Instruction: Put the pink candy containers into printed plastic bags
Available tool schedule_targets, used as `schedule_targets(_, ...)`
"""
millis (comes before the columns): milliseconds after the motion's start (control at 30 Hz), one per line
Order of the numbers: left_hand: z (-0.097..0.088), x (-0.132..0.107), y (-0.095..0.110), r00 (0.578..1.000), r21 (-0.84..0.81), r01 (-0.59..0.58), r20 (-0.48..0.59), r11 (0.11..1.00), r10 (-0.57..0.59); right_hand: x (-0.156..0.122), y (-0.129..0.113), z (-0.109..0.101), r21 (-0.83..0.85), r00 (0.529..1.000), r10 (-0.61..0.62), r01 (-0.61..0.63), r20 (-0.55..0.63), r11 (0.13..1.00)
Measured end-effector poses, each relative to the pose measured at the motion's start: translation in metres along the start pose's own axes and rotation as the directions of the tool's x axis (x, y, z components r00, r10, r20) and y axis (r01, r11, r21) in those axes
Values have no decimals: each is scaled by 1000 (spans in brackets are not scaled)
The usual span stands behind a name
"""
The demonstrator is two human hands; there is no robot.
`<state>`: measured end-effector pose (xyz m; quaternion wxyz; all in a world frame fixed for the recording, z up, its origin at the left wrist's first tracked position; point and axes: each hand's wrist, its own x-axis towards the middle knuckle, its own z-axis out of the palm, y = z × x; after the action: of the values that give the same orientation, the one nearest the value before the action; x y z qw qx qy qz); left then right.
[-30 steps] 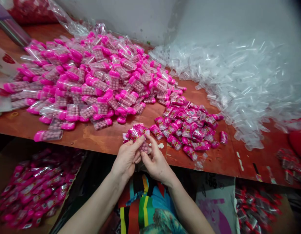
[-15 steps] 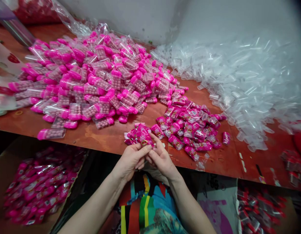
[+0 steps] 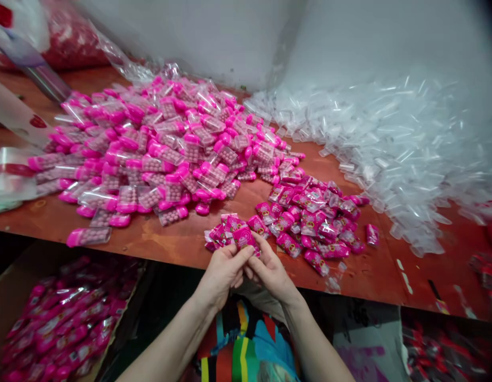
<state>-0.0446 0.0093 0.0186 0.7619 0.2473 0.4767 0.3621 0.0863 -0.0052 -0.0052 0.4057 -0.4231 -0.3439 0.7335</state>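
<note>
Close together at the front edge of the table, my left hand (image 3: 226,269) and my right hand (image 3: 270,265) pinch a small pink printed wrapper sleeve (image 3: 244,237) between thumbs and fingers. It looks flat, and its lower end is covered by the fingertips. Just behind it lies a small heap of similar pink wrapper sleeves (image 3: 217,234). To the right of my hands is a pile of pink-wrapped candy containers (image 3: 309,217). Beyond, on the left, a large mound of clear containers with pink caps (image 3: 170,154) holds small pink candy balls.
Clear empty plastic tubes (image 3: 389,143) are heaped at the right against the wall. Below the table, an open box (image 3: 122,313) at the left contains wrapped pink containers. Red and clear pieces (image 3: 437,350) sit low at the right. A knife-like tool (image 3: 437,297) lies near the table edge.
The camera has tilted slightly, so the table scene sits lower in the picture. Both hands keep their pinch on the wrapper sleeve, which now looks a little more upright and squared.
</note>
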Motion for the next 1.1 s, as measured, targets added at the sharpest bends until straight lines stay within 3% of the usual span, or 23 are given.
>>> schedule_targets(167, 15, 6, 5, 998, 7, 3, 55, 1000, -4, 1, -1, -5, 18, 994, -78, 80, -78, 997)
schedule_targets(300, 19, 5, 13, 991, 14, -17, 129, 1000, 15, 0, -14, -10, 128, 992, -87, 98, -93, 987)
schedule_targets(400, 8, 4, 20, 981, 217, -193, 59, 957, 185, -4, -36, -20, 273, 943, -219, 286, -251, 918)
schedule_targets(467, -5, 5, 21, 911, 479, -363, 0, 799, 413, -1, -48, -24, 335, 878, -321, 441, -356, 833)
schedule_targets(533, -17, 8, 18, 799, 741, -436, 56, 512, 599, 12, -54, -21, 294, 873, -334, 444, -357, 847)
schedule_targets(567, -22, 11, 15, 754, 844, -413, 106, 343, 648, 25, -55, -17, 207, 897, -305, 380, -320, 901)
schedule_targets(633, -29, 17, 7, 723, 966, -259, 176, 26, 668, 58, -56, -4, -183, 924, -273, 229, -269, 956)
schedule_targets(667, -31, 20, 2, 729, 979, -175, 199, -102, 655, 78, -56, 2, -466, 912, -313, 163, -264, 870)
schedule_targets(700, -32, 23, -2, 739, 973, -108, 216, -205, 638, 99, -58, 8, -726, 889, -367, 59, -274, 685)
schedule_targets(733, -33, 25, -6, 748, 958, -63, 231, -280, 623, 118, -60, 13, -793, 870, -395, 9, -294, 609)
schedule_targets(800, -33, 27, -12, 752, 933, -36, 262, -359, 604, 150, -64, 18, -855, 856, -415, -60, -310, 515)
schedule_targets(867, -34, 27, -15, 735, 925, -50, 290, -377, 613, 168, -66, 21, -894, 863, -393, -132, -316, 428)
schedule_targets(1000, -37, 25, -19, 659, 920, -110, 350, -375, 666, 174, -63, 26, -950, 892, -359, -194, -275, 245)
schedule_targets(1100, -39, 25, -22, 595, 919, -149, 377, -364, 709, 171, -61, 31, -967, 905, -350, -198, -243, 159)
